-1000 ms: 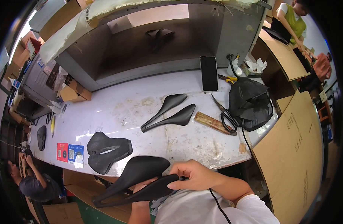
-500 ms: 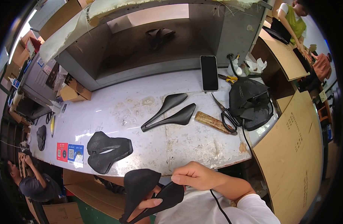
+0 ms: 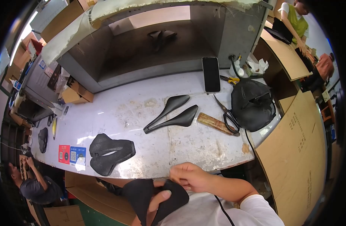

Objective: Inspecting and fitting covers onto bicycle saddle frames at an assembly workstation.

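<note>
At the near edge of the table I hold a black bicycle saddle (image 3: 140,193) in front of my body. My left hand (image 3: 156,200) grips it from below, its thumb and fingers showing through the gap between the two wings. My right hand (image 3: 191,176), fingers curled together, pinches the saddle's upper right edge. On the table ahead lie another black saddle (image 3: 122,151) with a slot down its middle and a smooth, glossy V-shaped saddle piece (image 3: 184,117). A third, dark saddle shape (image 3: 161,39) rests inside the grey metal box.
Scissors (image 3: 230,118) and a worn wooden strip (image 3: 217,124) lie on the right beside a black mesh bundle (image 3: 253,105). A phone (image 3: 211,74) leans against the grey box (image 3: 142,79). Cardboard (image 3: 293,150) stands at right; two co-workers are visible at the sides.
The saddle in my hands has tilted and its left wing has dropped lower. My right hand has shifted slightly left, its fingers now more curled at the edge.
</note>
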Available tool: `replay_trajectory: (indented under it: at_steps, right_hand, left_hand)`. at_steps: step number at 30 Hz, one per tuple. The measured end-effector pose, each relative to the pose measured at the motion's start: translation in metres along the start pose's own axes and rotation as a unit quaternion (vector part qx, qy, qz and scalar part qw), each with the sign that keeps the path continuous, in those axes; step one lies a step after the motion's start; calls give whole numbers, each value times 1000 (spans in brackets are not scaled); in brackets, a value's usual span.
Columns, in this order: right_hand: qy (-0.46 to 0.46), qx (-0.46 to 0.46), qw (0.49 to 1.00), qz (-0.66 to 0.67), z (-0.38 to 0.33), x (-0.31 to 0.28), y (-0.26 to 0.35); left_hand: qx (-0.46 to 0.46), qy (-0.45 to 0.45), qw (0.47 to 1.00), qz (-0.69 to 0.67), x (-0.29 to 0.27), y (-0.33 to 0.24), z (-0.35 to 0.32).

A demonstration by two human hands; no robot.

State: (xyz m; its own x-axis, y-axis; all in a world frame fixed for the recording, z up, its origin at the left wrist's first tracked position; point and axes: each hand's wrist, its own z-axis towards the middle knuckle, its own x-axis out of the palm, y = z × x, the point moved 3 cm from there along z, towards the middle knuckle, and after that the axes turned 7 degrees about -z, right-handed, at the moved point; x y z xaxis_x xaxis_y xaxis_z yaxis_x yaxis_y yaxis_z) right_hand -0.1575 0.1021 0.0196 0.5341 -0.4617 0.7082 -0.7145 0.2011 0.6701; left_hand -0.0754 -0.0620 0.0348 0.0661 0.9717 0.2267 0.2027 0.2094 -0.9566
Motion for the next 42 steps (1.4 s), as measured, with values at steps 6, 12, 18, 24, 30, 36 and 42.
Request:
replay_trajectory:
  at_steps: [6, 12, 18, 24, 30, 36, 42]
  right_hand:
    - [-174, -259, 881, -355, -10, 11, 19]
    - [-150, -177, 893, -385, -9, 8, 23]
    - [-218, -259, 860, -381, -8, 18, 16]
    - [-161, -183, 896, -370, -15, 7, 11]
    - [-160, -153, 945, -242, -6, -3, -18]
    - [-158, -196, 959, -134, -12, 3, -23]
    - [-107, -82, 962, 236, 3, 9, -9]
  left_hand:
    - [16, -93, 995, 22, 7, -8, 5]
    - [24, -167, 985, 35, 27, -26, 12]
    - [-139, -74, 915, -373, 32, -8, 25]
    - [-59, -164, 943, -282, 24, -15, 33]
    - [-87, -144, 952, -257, 20, -10, 35]
    - [-71, -169, 948, -259, 25, 6, 39]
    - [-51, -89, 928, -357, 41, -9, 50]
